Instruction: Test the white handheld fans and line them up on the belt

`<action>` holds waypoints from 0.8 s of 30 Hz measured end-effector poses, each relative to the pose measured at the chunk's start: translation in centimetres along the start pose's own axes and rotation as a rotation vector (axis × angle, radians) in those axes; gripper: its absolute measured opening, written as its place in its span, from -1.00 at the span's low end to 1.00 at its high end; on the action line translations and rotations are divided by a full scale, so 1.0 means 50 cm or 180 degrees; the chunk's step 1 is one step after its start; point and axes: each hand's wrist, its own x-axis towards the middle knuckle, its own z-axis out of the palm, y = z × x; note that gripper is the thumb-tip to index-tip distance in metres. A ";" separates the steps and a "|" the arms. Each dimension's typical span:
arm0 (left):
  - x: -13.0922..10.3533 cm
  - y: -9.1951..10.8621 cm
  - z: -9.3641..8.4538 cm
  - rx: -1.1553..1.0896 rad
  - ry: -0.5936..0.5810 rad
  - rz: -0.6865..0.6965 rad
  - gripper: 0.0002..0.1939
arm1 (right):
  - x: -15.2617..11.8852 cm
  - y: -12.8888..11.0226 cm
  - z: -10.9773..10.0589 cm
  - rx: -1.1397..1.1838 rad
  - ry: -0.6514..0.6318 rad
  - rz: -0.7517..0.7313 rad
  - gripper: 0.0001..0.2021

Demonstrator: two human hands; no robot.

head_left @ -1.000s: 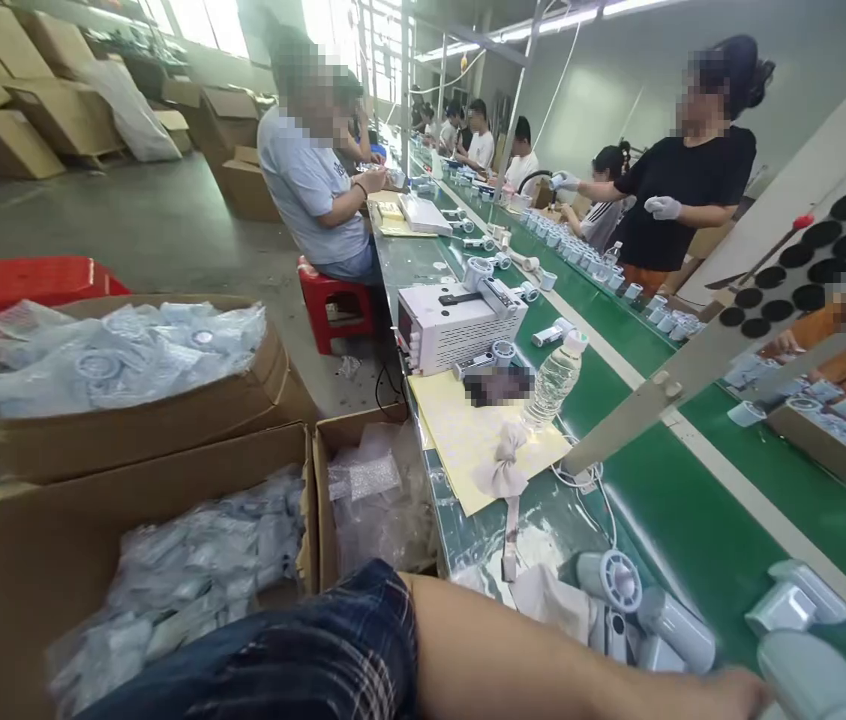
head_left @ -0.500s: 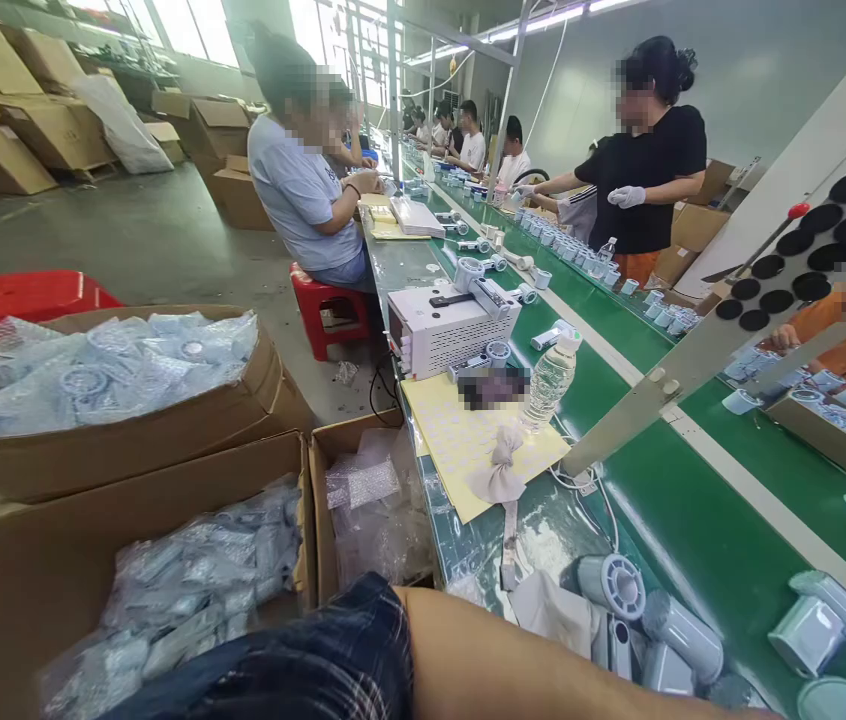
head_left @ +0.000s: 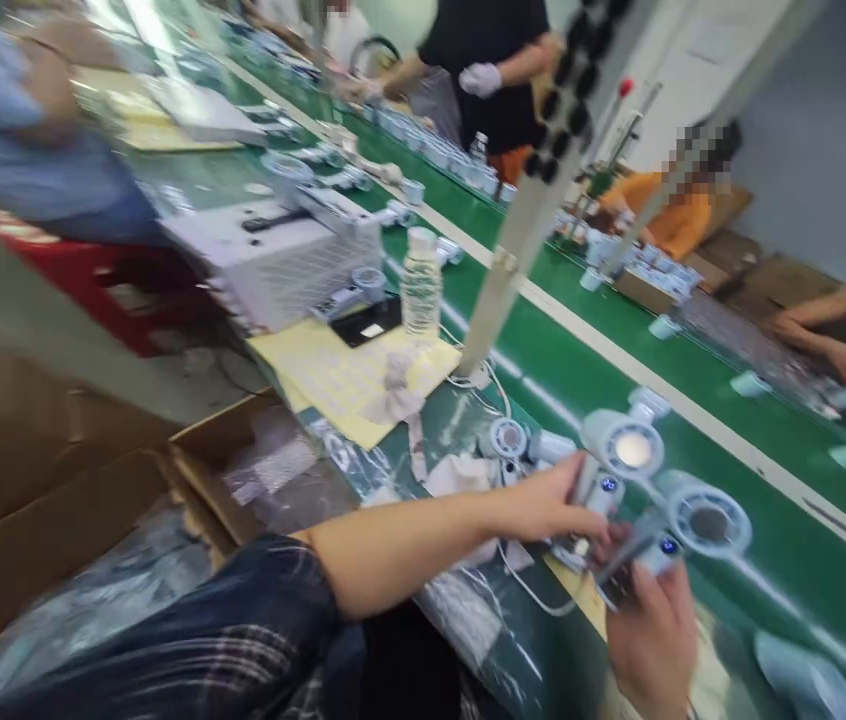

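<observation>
My left hand [head_left: 547, 503] is closed around the handle of a light-blue handheld fan [head_left: 603, 430], with a round head and a small lit blue display. Closed on a second fan [head_left: 704, 515] of the same kind, its display lit too, is my right hand [head_left: 655, 635]. Both fans are held side by side over the bench edge, their heads pointing up and partly toward me. The fingertips are blurred and partly hidden behind the handles. Another fan [head_left: 507, 440] lies beyond my left hand, next to a white cloth [head_left: 460, 475].
A green conveyor belt [head_left: 573, 350] runs along the bench. A water bottle [head_left: 421, 285], a dark phone [head_left: 367, 322], a yellow label sheet [head_left: 318, 380] and a white power unit [head_left: 303, 265] stand ahead. An open carton [head_left: 202, 480] is at left. Co-workers sit and stand around the line.
The view has swung right and down to the bench. Both hands are now in view, each with a lit fan; before, only my left forearm showed.
</observation>
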 end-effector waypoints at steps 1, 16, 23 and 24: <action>-0.004 0.004 0.003 0.0180 0.0103 0.0037 -0.35 | -0.005 0.005 -0.004 0.0023 0.0155 0.0049 -0.68; -0.008 0.004 -0.007 0.0783 -0.0198 0.0529 -0.48 | -0.019 -0.017 0.006 0.0633 -0.0009 0.0250 -0.78; -0.007 -0.003 -0.010 0.0705 -0.0101 0.0318 -0.47 | -0.014 -0.018 0.007 0.0782 0.0001 0.0321 -0.78; -0.006 -0.004 -0.011 0.0690 -0.0087 0.0316 -0.48 | -0.014 -0.018 0.008 0.0804 0.0017 0.0333 -0.78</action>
